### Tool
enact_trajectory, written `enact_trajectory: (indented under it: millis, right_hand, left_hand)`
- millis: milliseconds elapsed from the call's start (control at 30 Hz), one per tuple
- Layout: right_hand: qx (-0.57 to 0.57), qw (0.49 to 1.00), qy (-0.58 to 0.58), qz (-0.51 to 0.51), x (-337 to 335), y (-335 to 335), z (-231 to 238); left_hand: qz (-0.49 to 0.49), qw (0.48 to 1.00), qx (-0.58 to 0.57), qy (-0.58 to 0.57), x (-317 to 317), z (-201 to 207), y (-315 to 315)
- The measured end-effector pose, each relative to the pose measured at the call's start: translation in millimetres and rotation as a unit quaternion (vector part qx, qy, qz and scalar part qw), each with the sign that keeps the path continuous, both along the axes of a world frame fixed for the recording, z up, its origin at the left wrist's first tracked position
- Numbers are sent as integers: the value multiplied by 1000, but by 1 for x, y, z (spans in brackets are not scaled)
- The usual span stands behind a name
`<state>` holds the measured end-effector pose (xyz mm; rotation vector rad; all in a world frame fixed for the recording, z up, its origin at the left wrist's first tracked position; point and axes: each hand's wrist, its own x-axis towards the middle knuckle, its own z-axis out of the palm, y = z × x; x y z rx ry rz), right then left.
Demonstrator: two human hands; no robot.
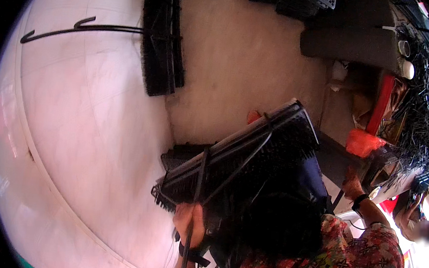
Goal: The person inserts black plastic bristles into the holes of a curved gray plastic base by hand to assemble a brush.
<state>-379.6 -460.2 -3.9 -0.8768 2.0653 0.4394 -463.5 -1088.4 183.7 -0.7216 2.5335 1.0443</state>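
A long bundle of black bristled strips slants across the middle, framed by thin black rods. My left hand is closed round a black rod at the bundle's near left end. Darker black pieces lie just behind that end. Off to the right, my right hand, with a dark band at its wrist, is beside the workbench, below an orange-red plastic bag. Its fingers are too dim to make out.
Another black bristled bundle stands at the far left, two hooked rods reaching left. More black pieces are at the back. Loose black strips heap up on the right, beside a dark grey block. Another person is at far right.
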Motion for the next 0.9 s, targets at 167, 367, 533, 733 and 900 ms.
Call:
enact_trajectory:
  millis: [167, 367, 533, 733, 900]
  right_hand:
    - [34, 997, -2, 67, 8, 1, -9]
    - [-34, 996, -40, 66, -39, -11, -16]
    - [-118, 992, -7, 45, -165, -20, -36]
    - [-185, 978, 39, -93, -326, -69, -44]
    - [-315, 925, 0, -214, -445, -216, -14]
  left_hand:
    - [96, 995, 0, -16, -17, -5, -5]
    - [174, 983, -31, -46, -64, -4, 7]
    - [252, 965, 7, -73, -102, -5, 14]
    - [337, 939, 41, -49, -113, -34, 3]
    - [327, 944, 38, -31, -115, -57, -8]
